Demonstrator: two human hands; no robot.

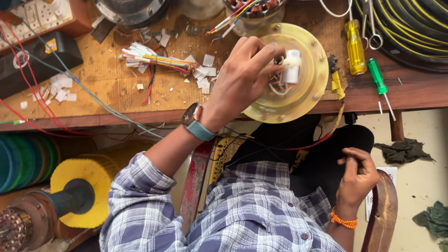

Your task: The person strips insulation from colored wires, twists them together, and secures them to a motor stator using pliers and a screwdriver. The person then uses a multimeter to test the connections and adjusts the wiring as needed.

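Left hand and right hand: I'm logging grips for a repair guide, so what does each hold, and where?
The left hand pinches wires at the centre of the yellow metal disc, beside a white cylinder. The right hand is curled near the lap; any hold cannot be told.

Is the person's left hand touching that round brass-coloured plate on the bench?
Touching. The head view shows the left hand resting on the round brass-coloured plate, its fingers curled around the small white part and wires at the plate's centre.

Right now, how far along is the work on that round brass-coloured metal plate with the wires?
Done, it seems: cut white paper scraps litter the wooden bench. In hand: the left hand fingers white wires and a white sleeve on the round brass-coloured metal plate; the right hand pinches something too small to tell. Left: loose wires remain unconnected.
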